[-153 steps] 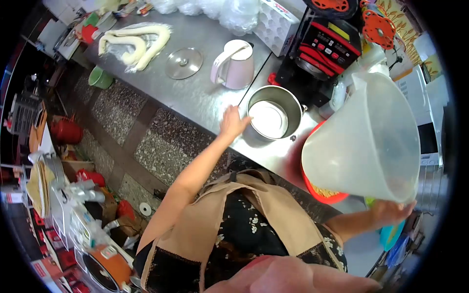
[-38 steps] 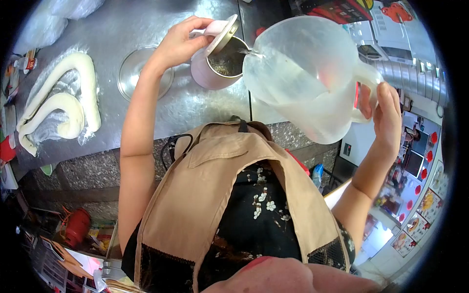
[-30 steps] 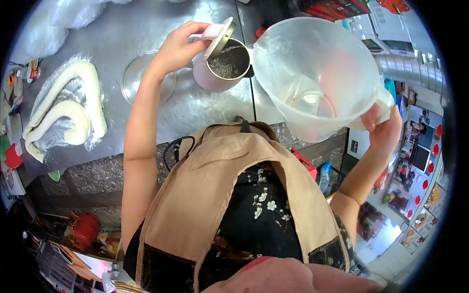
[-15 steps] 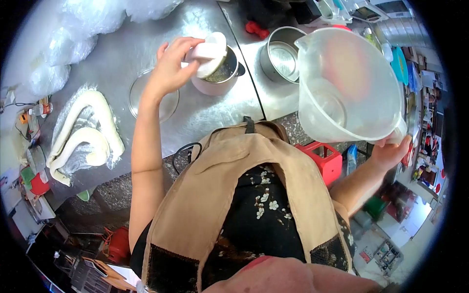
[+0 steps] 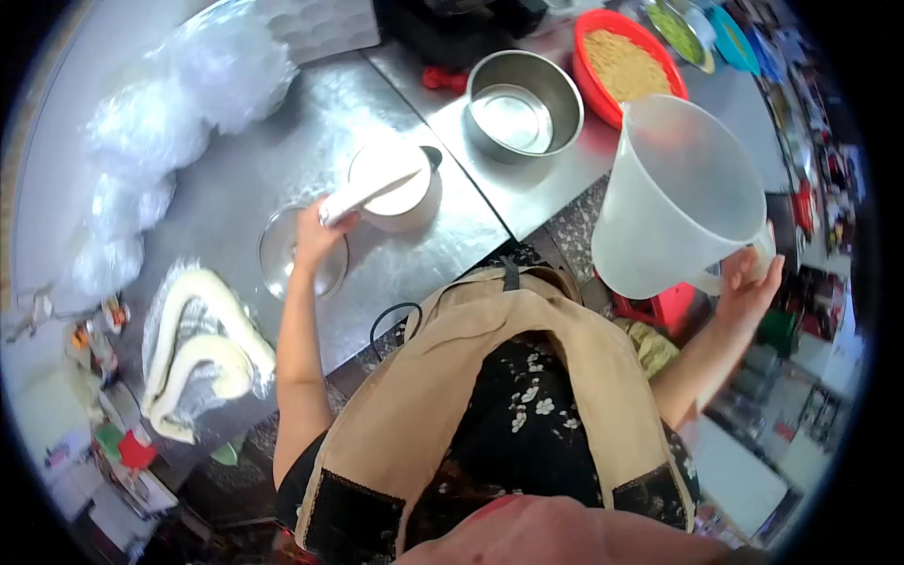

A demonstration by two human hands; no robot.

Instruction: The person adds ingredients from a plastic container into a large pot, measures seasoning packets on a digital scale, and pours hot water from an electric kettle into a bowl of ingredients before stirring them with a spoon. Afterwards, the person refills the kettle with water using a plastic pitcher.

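Note:
My left hand (image 5: 318,237) is closed on the end of the pale handle of a white lidded pot (image 5: 405,212) with a dark spout. The lid (image 5: 400,188) covers its mouth, so its contents are hidden. Close beside that hand, a round clear lid or dish (image 5: 280,259) lies on the steel table. My right hand (image 5: 749,282) grips the handle of a large translucent plastic jug (image 5: 650,212), held up past the table's front edge. Nothing can be made out inside the jug.
Rolled dough (image 5: 212,297) lies on a floury patch at the left. Wrapped plastic bundles (image 5: 155,132) line the back left. A round metal tin (image 5: 523,141) and a red bowl of yellowish crumbs (image 5: 626,66) stand behind the jug. A red stool (image 5: 664,306) is below.
The white lid, tilted over the open pot before, now covers it, and my left hand has moved down to the handle end. The jug stands more upright. The view has shifted.

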